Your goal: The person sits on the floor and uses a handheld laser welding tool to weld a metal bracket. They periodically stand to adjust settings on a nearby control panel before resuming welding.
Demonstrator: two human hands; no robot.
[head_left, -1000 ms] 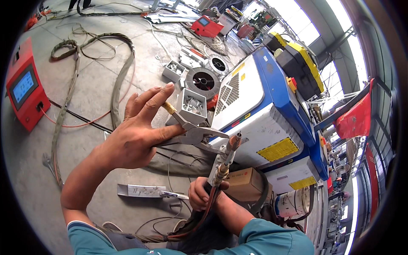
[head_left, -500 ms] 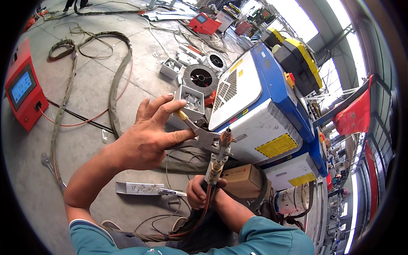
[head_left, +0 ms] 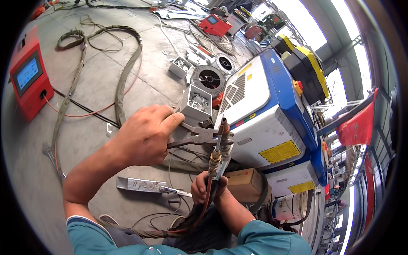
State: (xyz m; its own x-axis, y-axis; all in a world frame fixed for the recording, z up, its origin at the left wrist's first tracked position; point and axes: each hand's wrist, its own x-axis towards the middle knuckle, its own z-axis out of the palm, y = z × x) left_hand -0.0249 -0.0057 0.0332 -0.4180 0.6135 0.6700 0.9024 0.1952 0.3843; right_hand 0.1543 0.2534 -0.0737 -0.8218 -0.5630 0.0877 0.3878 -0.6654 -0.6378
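Note:
My left hand is closed around the handles of a pair of pliers. Their jaws reach right and lie against the copper-coloured nozzle end of a welding torch; whether they pinch it I cannot make out. Below, my right hand grips the torch by its dark lower body, holding it upright with the tip pointing up and away. Brass fittings and a reddish hose run along the torch's near side, then down across my lap.
Right of my hands stands a blue and white machine, with a cardboard box and a white bucket nearby. Beyond the pliers are a grey box of small parts and a wire spool. A red unit with a screen stands left.
My left hand's fingers, spread along the handles before, have wrapped around them, and the pliers' handles have come closer together. My right hand keeps its grip on the torch. The view has shifted slightly.

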